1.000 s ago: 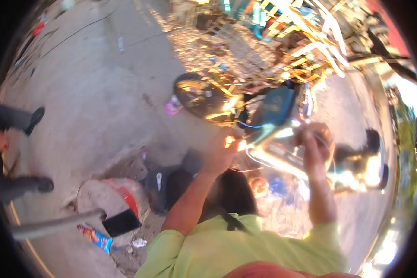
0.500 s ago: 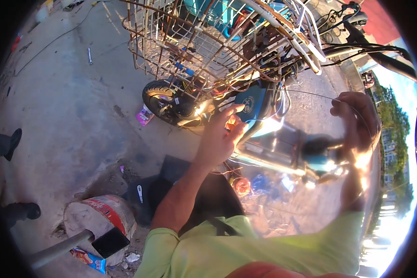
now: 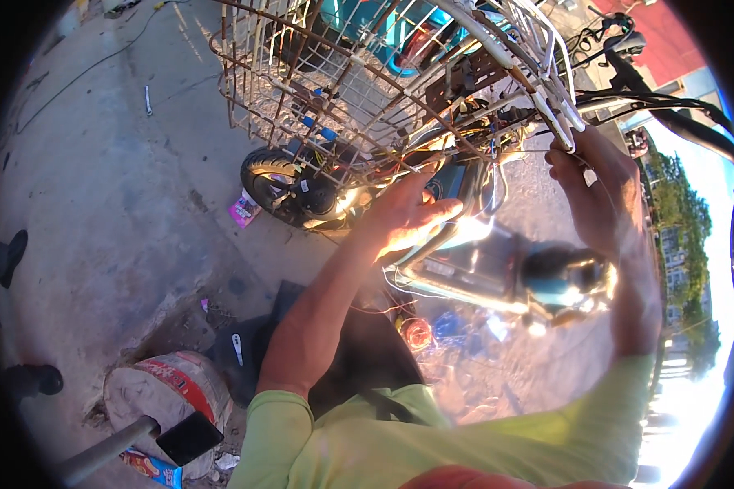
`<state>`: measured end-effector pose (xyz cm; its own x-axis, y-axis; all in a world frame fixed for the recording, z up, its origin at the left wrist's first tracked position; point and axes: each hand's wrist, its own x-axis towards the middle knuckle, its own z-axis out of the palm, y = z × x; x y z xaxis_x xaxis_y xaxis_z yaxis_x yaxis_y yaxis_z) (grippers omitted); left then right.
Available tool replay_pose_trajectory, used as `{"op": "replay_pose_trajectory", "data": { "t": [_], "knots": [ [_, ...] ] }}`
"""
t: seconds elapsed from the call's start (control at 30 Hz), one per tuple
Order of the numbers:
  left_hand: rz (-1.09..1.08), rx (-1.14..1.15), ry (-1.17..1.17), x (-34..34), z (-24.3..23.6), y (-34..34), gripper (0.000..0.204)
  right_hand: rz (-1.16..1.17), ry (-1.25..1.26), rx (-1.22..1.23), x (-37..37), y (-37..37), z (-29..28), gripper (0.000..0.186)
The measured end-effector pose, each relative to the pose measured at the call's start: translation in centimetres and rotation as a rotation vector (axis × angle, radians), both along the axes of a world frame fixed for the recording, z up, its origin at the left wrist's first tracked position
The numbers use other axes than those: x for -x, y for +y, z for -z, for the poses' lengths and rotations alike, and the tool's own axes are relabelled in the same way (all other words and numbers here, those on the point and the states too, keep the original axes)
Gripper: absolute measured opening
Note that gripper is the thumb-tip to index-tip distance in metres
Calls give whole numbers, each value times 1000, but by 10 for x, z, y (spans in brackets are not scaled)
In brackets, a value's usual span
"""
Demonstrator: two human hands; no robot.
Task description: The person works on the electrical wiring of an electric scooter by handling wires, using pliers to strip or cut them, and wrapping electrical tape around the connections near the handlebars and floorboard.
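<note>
Below a rusty white wire basket (image 3: 351,90), a bundle of thin wires (image 3: 485,134) hangs at the front of a teal electric scooter (image 3: 465,269). My left hand (image 3: 408,212) reaches up to these wires, thumb spread away from the fingers; the fingertips partly vanish among the wiring. On the right, close to the basket's white rim tube, my right hand (image 3: 599,191) is closed in a pinch on a thin wire (image 3: 526,151). That wire runs fairly straight from the bundle to my fingers. Glare blurs the scooter's body.
A round drum with a red band (image 3: 171,387) stands lower left, a black phone (image 3: 189,438) and a snack packet (image 3: 151,469) by it. Copper-red wire (image 3: 416,332) lies coiled beside my leg. A wrench (image 3: 148,100) lies on the ground. Another person's shoes (image 3: 13,257) show far left.
My right hand has moved up and slightly left, nearer the basket's rim and the wire bundle. My left hand has risen, its fingers now reaching the wires under the basket.
</note>
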<state>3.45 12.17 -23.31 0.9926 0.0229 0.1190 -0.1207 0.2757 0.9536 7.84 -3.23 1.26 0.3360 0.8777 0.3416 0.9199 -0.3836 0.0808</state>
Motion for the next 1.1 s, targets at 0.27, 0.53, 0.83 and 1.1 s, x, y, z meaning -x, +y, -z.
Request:
{"op": "replay_pose_trajectory", "data": {
  "t": [0.27, 0.53, 0.83, 1.1],
  "knots": [
    [150, 167, 34, 0, -6, 4, 78, 124, 90, -28, -4, -5, -4, 8],
    [75, 153, -74, -1, -2, 0, 72, 44, 84, 14, -13, 4, -8, 10],
    [219, 160, 3, -1, -6, 12, 70, 59, 181, 7, -14, -2, -13, 12],
    [62, 172, 5, -5, 10, -3, 64, 59, 71, 123, -11, 22, -12, 24]
  ]
}}
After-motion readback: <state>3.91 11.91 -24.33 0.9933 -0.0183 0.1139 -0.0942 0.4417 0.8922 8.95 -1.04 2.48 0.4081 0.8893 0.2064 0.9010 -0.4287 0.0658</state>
